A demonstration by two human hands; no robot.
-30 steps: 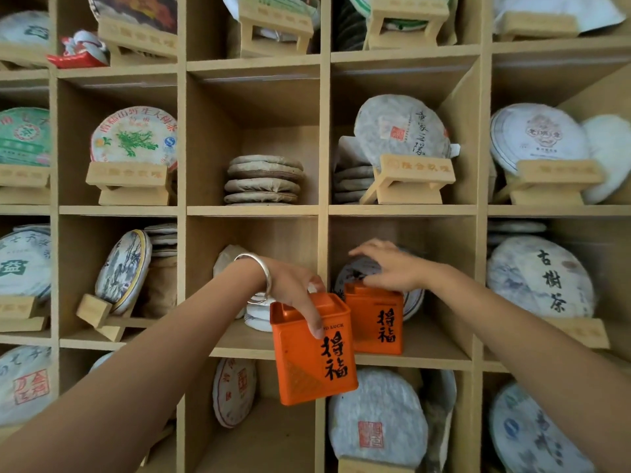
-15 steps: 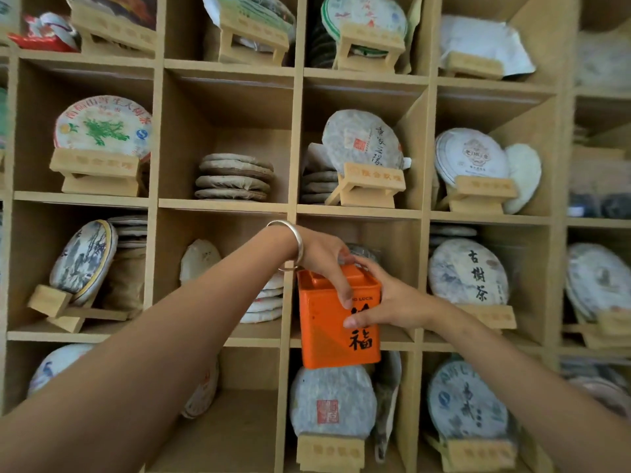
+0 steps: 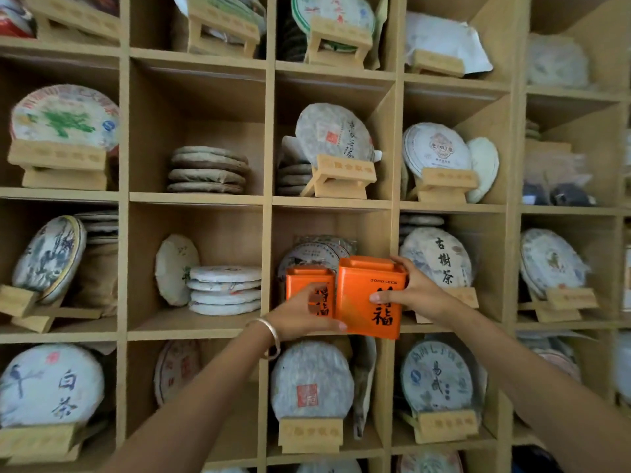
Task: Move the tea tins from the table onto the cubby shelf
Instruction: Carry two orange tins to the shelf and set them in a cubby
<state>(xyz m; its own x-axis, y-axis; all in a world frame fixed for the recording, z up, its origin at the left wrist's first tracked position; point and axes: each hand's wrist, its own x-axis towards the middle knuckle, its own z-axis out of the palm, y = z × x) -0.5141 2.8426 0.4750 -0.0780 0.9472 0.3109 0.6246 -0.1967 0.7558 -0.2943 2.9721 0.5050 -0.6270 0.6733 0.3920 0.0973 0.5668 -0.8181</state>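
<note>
**Two orange tins at the cubby**

Head view: the front tea tin [image 3: 370, 298] stands upright, long axis vertical, lettered face toward the camera, at the cubby shelf [image 3: 367, 204] edge. The right hand [image 3: 415, 291] grips its right side, fingers curled; the left hand [image 3: 302, 317] cups its lower left. A second tin [image 3: 309, 279] stands upright just behind

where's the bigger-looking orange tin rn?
Head view, right of centre: the nearer orange tin sits at the cubby's front edge, held by both hands, right of the second orange tin and before wrapped tea cakes.
</note>
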